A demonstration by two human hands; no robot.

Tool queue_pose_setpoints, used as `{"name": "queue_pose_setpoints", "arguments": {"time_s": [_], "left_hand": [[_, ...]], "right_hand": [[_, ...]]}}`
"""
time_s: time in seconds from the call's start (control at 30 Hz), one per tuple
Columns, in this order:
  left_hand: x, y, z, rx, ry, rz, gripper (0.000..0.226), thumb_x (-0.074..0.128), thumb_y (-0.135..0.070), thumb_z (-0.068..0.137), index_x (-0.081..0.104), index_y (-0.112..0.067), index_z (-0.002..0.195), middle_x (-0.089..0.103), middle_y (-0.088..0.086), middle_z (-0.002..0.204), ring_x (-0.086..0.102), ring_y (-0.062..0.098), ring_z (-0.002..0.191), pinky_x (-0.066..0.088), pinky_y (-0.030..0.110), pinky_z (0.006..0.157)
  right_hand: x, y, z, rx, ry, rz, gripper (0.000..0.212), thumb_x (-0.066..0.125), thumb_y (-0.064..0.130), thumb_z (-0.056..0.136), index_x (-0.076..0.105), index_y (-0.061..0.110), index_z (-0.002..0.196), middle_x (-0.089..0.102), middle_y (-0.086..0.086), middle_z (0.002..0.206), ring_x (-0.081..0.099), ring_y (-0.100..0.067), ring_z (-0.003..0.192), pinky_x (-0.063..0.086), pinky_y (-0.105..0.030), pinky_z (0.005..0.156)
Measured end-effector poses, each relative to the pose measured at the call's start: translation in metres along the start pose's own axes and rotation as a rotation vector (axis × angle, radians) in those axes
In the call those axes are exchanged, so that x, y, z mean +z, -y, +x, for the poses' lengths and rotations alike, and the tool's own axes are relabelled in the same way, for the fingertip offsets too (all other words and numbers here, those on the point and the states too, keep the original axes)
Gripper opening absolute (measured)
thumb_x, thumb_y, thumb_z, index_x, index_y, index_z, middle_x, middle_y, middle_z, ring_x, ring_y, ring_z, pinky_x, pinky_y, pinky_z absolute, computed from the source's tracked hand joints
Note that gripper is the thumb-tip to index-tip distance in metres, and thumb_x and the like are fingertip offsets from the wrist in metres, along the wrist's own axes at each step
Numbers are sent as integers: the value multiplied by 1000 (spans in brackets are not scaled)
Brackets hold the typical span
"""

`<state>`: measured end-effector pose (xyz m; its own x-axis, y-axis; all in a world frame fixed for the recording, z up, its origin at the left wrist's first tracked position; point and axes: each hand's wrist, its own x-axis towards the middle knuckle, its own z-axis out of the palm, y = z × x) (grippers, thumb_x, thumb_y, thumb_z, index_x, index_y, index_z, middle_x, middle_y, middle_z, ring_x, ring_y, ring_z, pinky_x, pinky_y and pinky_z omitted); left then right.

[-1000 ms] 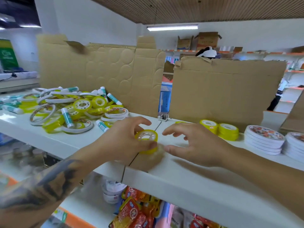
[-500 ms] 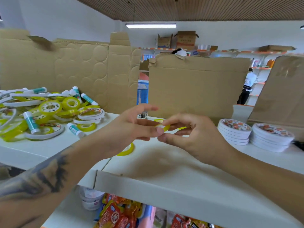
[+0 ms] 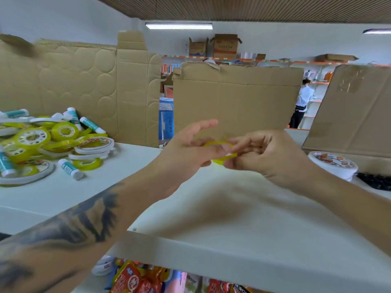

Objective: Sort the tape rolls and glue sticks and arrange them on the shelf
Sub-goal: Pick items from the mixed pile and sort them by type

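Both hands meet above the middle of the white shelf (image 3: 243,218) around one thin yellow tape roll (image 3: 221,160). My left hand (image 3: 188,153) pinches its left side, index finger stretched out above. My right hand (image 3: 268,155) pinches the right side with curled fingers. The roll is held in the air and mostly hidden by fingers. At the left of the shelf lies a mixed pile of yellow tape rolls (image 3: 31,137), white tape rolls (image 3: 93,144) and teal-and-white glue sticks (image 3: 70,169).
Cardboard sheets (image 3: 237,102) stand along the shelf's back. A stack of white tape rolls (image 3: 332,163) sits at the right beside a black keyboard-like object (image 3: 374,180). Snack packets (image 3: 135,280) fill the lower shelf. A person (image 3: 301,102) stands far behind.
The hands picked the yellow roll off the shelf and now hold it higher between them. My view has swung right, so the pile sits further left.
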<state>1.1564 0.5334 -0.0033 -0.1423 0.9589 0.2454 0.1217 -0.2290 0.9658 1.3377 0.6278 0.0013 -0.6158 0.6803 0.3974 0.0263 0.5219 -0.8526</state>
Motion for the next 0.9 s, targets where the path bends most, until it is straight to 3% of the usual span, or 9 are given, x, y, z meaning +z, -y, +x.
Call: {"name": "queue_pose_setpoints", "arguments": {"time_s": [0.1, 0.13, 0.2, 0.27, 0.3, 0.37, 0.47, 0.67, 0.9], "left_hand": [[8, 5, 0, 30, 11, 298, 48, 78, -39, 87, 52, -59, 123, 65, -29, 115, 63, -11, 97, 50, 9, 78], [10, 6, -4, 7, 33, 446, 43, 73, -48, 89, 51, -61, 124, 60, -32, 116, 59, -15, 95, 47, 7, 76], [11, 18, -11, 13, 145, 835, 57, 58, -67, 90, 44, -52, 143, 51, -24, 138, 53, -6, 117, 42, 15, 95], [11, 32, -16, 67, 343, 1171, 73, 38, -82, 88, 30, -50, 153, 28, -13, 164, 26, 11, 151, 21, 32, 123], [11, 35, -20, 46, 425, 1238, 71, 30, -83, 90, 22, -54, 155, 16, -13, 169, 11, 12, 156, 8, 37, 127], [8, 40, -24, -38, 490, 1228, 66, 25, -80, 93, 11, -60, 154, 2, -16, 170, -2, 10, 157, -3, 38, 126], [7, 42, -25, -36, 497, 1231, 66, 22, -80, 93, 4, -62, 153, -3, -17, 170, -7, 10, 157, -5, 37, 126], [9, 42, -24, -38, 508, 1247, 67, 20, -81, 92, 1, -62, 153, -5, -17, 170, -9, 11, 157, -5, 40, 126], [10, 38, -26, -52, 503, 1235, 65, 23, -77, 95, 4, -60, 155, -4, -15, 170, -8, 11, 157, -5, 39, 126]], "right_hand": [[-25, -7, 19, 56, -70, -194, 28, 92, 12, 65, 77, 6, 88, 77, 9, 107, 75, -13, 96, 59, -37, 93], [-34, -13, 26, 80, -102, -292, 25, 93, 15, 67, 78, 10, 86, 76, 11, 107, 74, -8, 96, 58, -33, 94], [-50, -28, 38, 127, -152, -495, 23, 94, 22, 66, 77, 19, 81, 74, 13, 106, 71, -6, 98, 55, -33, 96], [-60, -43, 46, 179, -179, -616, 23, 94, 27, 66, 74, 22, 78, 75, 8, 98, 71, -12, 96, 54, -35, 93], [-62, -50, 49, 192, -185, -659, 23, 93, 29, 68, 73, 23, 77, 74, 4, 91, 69, -15, 89, 54, -33, 85], [-63, -58, 51, 183, -182, -723, 22, 91, 33, 71, 71, 25, 76, 69, 3, 77, 62, -16, 75, 46, -29, 69], [-62, -67, 50, 164, -174, -766, 22, 90, 35, 72, 69, 27, 76, 63, 8, 71, 56, -11, 70, 40, -27, 63], [-60, -74, 53, 194, -182, -815, 25, 89, 43, 72, 69, 28, 77, 67, 8, 81, 62, -15, 82, 52, -35, 78], [-59, -72, 51, 243, -121, -850, 25, 84, 51, 74, 67, 33, 79, 63, 13, 83, 60, -15, 85, 52, -43, 86]]}}
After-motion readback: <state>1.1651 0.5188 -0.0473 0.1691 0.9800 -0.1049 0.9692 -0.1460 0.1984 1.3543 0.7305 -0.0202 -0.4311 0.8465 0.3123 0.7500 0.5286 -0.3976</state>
